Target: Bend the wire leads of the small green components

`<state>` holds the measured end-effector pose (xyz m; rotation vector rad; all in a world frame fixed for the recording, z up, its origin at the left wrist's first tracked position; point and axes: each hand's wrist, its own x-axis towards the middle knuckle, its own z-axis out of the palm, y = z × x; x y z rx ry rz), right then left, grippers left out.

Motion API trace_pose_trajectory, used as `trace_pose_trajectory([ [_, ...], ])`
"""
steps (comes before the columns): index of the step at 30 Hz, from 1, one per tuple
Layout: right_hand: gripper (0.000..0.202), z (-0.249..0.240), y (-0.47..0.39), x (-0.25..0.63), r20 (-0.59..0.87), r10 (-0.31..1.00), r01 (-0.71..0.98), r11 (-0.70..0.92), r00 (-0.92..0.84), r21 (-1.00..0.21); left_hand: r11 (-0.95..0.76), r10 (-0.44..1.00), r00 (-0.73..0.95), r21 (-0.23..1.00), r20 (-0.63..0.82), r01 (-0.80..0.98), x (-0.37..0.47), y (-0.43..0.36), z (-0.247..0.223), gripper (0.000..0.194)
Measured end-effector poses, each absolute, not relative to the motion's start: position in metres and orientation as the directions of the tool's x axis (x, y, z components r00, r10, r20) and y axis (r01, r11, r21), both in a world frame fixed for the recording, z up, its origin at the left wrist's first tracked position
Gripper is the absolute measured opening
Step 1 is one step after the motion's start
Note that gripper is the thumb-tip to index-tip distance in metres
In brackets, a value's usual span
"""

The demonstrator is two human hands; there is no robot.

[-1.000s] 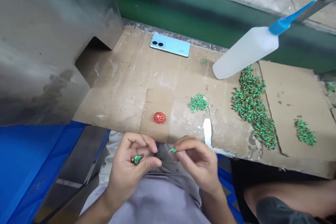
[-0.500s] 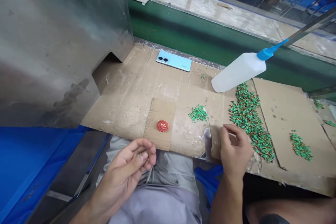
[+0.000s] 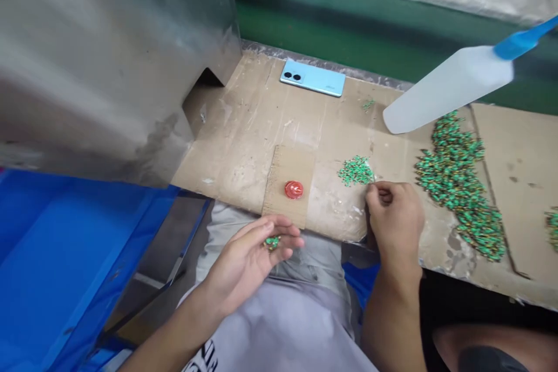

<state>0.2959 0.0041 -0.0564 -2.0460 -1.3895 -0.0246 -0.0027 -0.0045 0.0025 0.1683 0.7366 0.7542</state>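
Observation:
My left hand (image 3: pixel 257 250) is cupped, palm up, over my lap. Several tiny green-and-gold bead-like pieces (image 3: pixel 272 242) lie in its curled fingers. My right hand (image 3: pixel 394 212) rests at the cardboard-covered table, thumb and forefinger pinched together; whatever may be between them is hidden. Just left of those fingertips is a small pile of green pieces (image 3: pixel 355 171). A glossy red round thing, possibly a small dish of red liquid (image 3: pixel 293 189), sits on a loose cardboard piece (image 3: pixel 285 160), beyond my left hand.
A larger heap of green-and-gold pieces (image 3: pixel 462 186) spreads to the right. Behind it a white squeeze bottle (image 3: pixel 449 90) with a blue nozzle leans right. A light blue phone (image 3: pixel 313 78) lies at the back. A metal panel (image 3: pixel 108 64) stands on the left. Someone's knee (image 3: pixel 492 349) shows bottom right.
The view has shifted, so the table appears further right and higher. My left fingers have opened somewhat, showing the green pieces. My right hand has come left, closer to the small pile.

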Motion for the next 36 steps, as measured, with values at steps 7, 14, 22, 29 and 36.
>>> trace_pose_trajectory([
  [7,0.008,-0.028,-0.024,0.253,0.517,0.792,0.649,0.211,0.325,-0.731,0.8,0.599,0.605,0.424,-0.524,-0.425,-0.005,-0.009,-0.003,0.029],
  [14,0.024,-0.018,-0.033,0.192,0.483,0.857,0.368,0.514,-0.179,-0.775,0.761,0.629,0.559,0.575,-0.54,-0.3,-0.004,-0.011,-0.008,0.035],
  [22,0.035,-0.022,-0.029,0.188,0.531,0.819,0.292,0.573,-0.216,-0.765,0.607,0.747,0.478,0.767,-0.462,-0.209,-0.008,-0.007,-0.008,0.031],
  [29,0.02,-0.027,-0.035,0.194,0.307,0.932,0.056,0.323,-0.195,-0.945,0.491,0.784,0.467,0.868,-0.408,-0.066,-0.009,-0.002,-0.002,0.023],
  [36,0.023,-0.022,-0.03,0.198,0.333,0.912,0.063,0.357,-0.241,-0.932,0.445,0.805,0.45,0.895,-0.386,-0.028,-0.009,-0.002,0.002,0.022],
])
